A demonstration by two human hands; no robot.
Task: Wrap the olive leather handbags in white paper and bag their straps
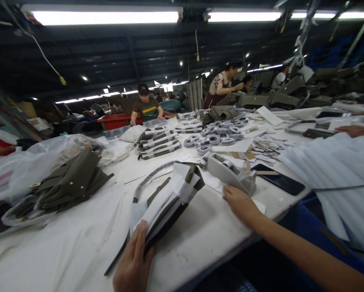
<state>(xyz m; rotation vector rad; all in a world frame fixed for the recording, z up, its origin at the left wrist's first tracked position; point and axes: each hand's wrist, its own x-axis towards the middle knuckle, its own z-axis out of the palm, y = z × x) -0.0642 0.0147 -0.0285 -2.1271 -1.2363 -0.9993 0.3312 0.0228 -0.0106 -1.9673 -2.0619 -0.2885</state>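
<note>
My left hand (133, 257) is closed round the lower end of a folded olive-grey bag (169, 202), partly wrapped in white paper and held by a clear band near its top. A curved handle (153, 175) in clear wrapping arches behind it. My right hand (241, 206) lies at the near side of a grey tape dispenser (227, 172), fingers together with their tips against its base; the thumb is hidden. Just beyond the dispenser is a dark phone (279, 180).
Wrapped bundles (159, 144), coiled grey straps (221, 134) and paper pieces (265, 148) cover the far table (200, 239). A dark bag (72, 182) lies left beside plastic. White foam sheets (334, 162) hang over the right edge. Two co-workers (147, 107) (221, 85) stand beyond.
</note>
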